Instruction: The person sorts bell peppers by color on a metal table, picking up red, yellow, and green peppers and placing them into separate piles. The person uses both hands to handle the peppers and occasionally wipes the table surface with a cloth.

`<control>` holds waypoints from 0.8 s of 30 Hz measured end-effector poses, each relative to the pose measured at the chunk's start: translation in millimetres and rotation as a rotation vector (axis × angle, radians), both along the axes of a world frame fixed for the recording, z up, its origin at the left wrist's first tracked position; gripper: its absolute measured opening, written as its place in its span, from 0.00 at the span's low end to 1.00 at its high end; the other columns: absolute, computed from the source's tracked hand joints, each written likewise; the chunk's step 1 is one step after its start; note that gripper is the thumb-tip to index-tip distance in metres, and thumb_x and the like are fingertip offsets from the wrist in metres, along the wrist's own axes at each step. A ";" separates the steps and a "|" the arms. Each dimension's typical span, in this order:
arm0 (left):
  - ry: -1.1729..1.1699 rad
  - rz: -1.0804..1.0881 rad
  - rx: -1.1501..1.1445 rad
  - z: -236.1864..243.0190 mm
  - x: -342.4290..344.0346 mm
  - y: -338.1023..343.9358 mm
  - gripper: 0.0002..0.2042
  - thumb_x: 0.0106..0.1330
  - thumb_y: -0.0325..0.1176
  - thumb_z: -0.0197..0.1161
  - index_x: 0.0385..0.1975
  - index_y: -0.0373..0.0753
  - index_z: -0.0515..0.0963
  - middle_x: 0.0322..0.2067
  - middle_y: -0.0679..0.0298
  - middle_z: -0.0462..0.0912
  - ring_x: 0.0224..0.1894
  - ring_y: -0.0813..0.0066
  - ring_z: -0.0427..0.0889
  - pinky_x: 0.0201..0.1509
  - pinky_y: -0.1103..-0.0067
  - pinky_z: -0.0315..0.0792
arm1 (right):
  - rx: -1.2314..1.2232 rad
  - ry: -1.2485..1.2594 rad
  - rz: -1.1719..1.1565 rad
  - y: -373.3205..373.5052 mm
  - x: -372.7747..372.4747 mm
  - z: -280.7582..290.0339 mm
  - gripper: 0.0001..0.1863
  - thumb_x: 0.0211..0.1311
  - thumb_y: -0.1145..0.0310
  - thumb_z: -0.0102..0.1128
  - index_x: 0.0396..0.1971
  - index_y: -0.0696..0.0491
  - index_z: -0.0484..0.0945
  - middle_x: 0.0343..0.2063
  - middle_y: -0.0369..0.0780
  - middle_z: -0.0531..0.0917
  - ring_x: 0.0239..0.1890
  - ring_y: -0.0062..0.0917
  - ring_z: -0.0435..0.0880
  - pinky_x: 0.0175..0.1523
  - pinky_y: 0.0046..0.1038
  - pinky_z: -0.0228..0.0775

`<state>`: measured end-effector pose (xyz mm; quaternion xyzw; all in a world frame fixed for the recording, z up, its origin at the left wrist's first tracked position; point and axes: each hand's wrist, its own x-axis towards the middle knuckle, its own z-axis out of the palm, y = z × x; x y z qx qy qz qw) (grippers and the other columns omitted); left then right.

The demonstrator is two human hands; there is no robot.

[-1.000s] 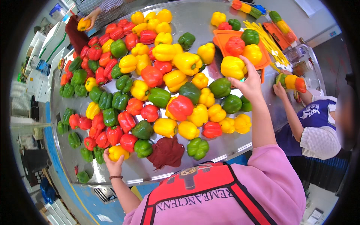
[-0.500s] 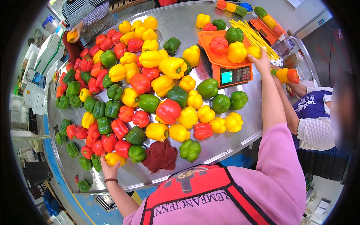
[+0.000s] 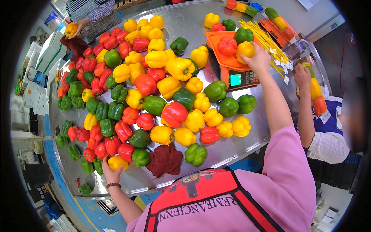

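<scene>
A metal table with a raised edge extends in front of me, its bare surface returning bright white reflections, strongest along the near border. To my left, the blue floor carries a yellow marking beneath the table's near side, and white boxes are stacked beyond the table's far left side. To my upper right, a pale grey panel adjoins a dark grey surface bearing faint red marks.

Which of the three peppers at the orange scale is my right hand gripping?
The yellow pepper: your right hand grips it at the orange tray. The other two there, a red pepper and a green pepper, aren't held.
</scene>
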<state>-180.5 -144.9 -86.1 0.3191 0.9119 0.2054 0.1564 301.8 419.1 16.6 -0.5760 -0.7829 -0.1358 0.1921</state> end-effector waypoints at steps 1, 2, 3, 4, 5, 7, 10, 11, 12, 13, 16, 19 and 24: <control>0.043 0.000 0.048 5.0 2.1 3.0 0.43 0.44 0.27 0.75 0.64 0.34 0.60 0.58 0.50 0.68 0.60 0.53 0.68 0.66 0.67 0.62 | 0.031 0.049 -0.005 0.1 8.0 5.9 0.38 0.44 0.48 0.73 0.57 0.48 0.72 0.45 0.44 0.81 0.50 0.38 0.78 0.53 0.40 0.71; 0.086 -0.003 0.090 15.4 6.1 9.8 0.43 0.45 0.27 0.75 0.65 0.35 0.60 0.60 0.49 0.67 0.62 0.53 0.67 0.67 0.67 0.61 | 0.057 0.098 -0.013 -4.4 11.3 11.4 0.38 0.45 0.51 0.74 0.57 0.49 0.72 0.46 0.44 0.81 0.50 0.37 0.79 0.52 0.39 0.72; 0.129 -0.007 0.134 26.6 10.6 18.2 0.43 0.46 0.27 0.74 0.66 0.35 0.59 0.61 0.48 0.65 0.63 0.52 0.65 0.68 0.66 0.59 | 0.028 0.341 0.049 -11.9 13.2 19.1 0.37 0.45 0.54 0.74 0.57 0.50 0.72 0.46 0.44 0.81 0.50 0.35 0.80 0.52 0.37 0.73; 0.169 0.003 0.149 40.3 16.6 25.2 0.41 0.50 0.27 0.72 0.66 0.35 0.58 0.63 0.50 0.64 0.65 0.55 0.64 0.69 0.67 0.58 | -0.003 0.588 0.117 -23.4 12.3 31.4 0.37 0.46 0.57 0.75 0.57 0.52 0.71 0.47 0.45 0.81 0.50 0.34 0.80 0.52 0.36 0.74; 0.096 0.019 0.250 48.5 21.4 33.8 0.41 0.51 0.27 0.72 0.66 0.35 0.58 0.63 0.51 0.64 0.65 0.56 0.64 0.69 0.67 0.58 | -0.037 0.835 0.180 -33.4 13.4 35.6 0.37 0.46 0.60 0.75 0.58 0.53 0.71 0.47 0.45 0.81 0.50 0.32 0.81 0.51 0.35 0.75; -0.052 0.049 0.453 65.9 34.3 55.9 0.40 0.52 0.27 0.71 0.66 0.35 0.58 0.63 0.53 0.63 0.65 0.58 0.64 0.69 0.66 0.58 | -0.203 1.108 0.381 -63.7 1.6 40.9 0.38 0.47 0.65 0.75 0.60 0.56 0.68 0.51 0.43 0.79 0.50 0.29 0.81 0.54 0.30 0.75; -0.487 -0.091 0.643 97.7 88.5 109.4 0.39 0.54 0.29 0.72 0.66 0.37 0.59 0.64 0.55 0.63 0.65 0.62 0.65 0.69 0.66 0.59 | -0.580 1.077 0.625 -138.8 -30.2 19.3 0.42 0.44 0.70 0.76 0.62 0.55 0.66 0.56 0.41 0.74 0.57 0.31 0.75 0.63 0.34 0.67; -0.599 -0.228 0.670 101.3 109.7 125.7 0.40 0.52 0.30 0.73 0.66 0.37 0.59 0.64 0.55 0.64 0.65 0.62 0.65 0.69 0.66 0.58 | -0.681 0.911 0.771 -170.4 -52.1 32.3 0.42 0.41 0.68 0.77 0.61 0.56 0.68 0.56 0.40 0.75 0.58 0.29 0.74 0.63 0.33 0.67; -0.713 -0.371 0.697 105.0 133.6 141.9 0.42 0.50 0.32 0.75 0.66 0.37 0.58 0.63 0.55 0.64 0.65 0.62 0.65 0.69 0.66 0.58 | -0.882 0.871 0.837 -193.1 -64.3 23.3 0.42 0.40 0.62 0.78 0.59 0.55 0.70 0.56 0.42 0.75 0.60 0.30 0.73 0.62 0.33 0.66; -0.770 -0.457 0.704 113.1 163.2 158.4 0.45 0.48 0.34 0.77 0.66 0.37 0.58 0.63 0.55 0.64 0.65 0.61 0.64 0.69 0.66 0.57 | -0.823 0.731 0.974 -216.1 -80.2 19.6 0.42 0.41 0.57 0.77 0.59 0.55 0.70 0.55 0.45 0.76 0.60 0.33 0.73 0.62 0.34 0.67; -0.776 -0.660 0.581 98.2 188.7 166.4 0.49 0.44 0.33 0.80 0.67 0.36 0.55 0.61 0.55 0.66 0.64 0.62 0.66 0.68 0.67 0.60 | -0.910 0.695 1.089 -260.5 -105.5 3.9 0.41 0.44 0.55 0.75 0.59 0.54 0.70 0.54 0.46 0.76 0.59 0.37 0.74 0.62 0.35 0.66; -1.140 -0.512 0.596 85.4 188.7 158.1 0.47 0.46 0.27 0.78 0.66 0.37 0.55 0.60 0.57 0.66 0.62 0.64 0.68 0.66 0.68 0.64 | -1.413 0.826 0.899 -262.4 -103.8 6.5 0.37 0.49 0.58 0.72 0.60 0.53 0.70 0.54 0.46 0.77 0.58 0.39 0.74 0.62 0.36 0.66; -1.448 -0.277 0.621 66.5 187.1 136.4 0.46 0.47 0.25 0.77 0.67 0.39 0.55 0.58 0.59 0.68 0.61 0.66 0.71 0.65 0.69 0.66 | -0.595 0.381 0.616 -206.7 -73.5 -47.7 0.33 0.47 0.63 0.72 0.55 0.54 0.73 0.49 0.45 0.79 0.52 0.40 0.77 0.57 0.35 0.70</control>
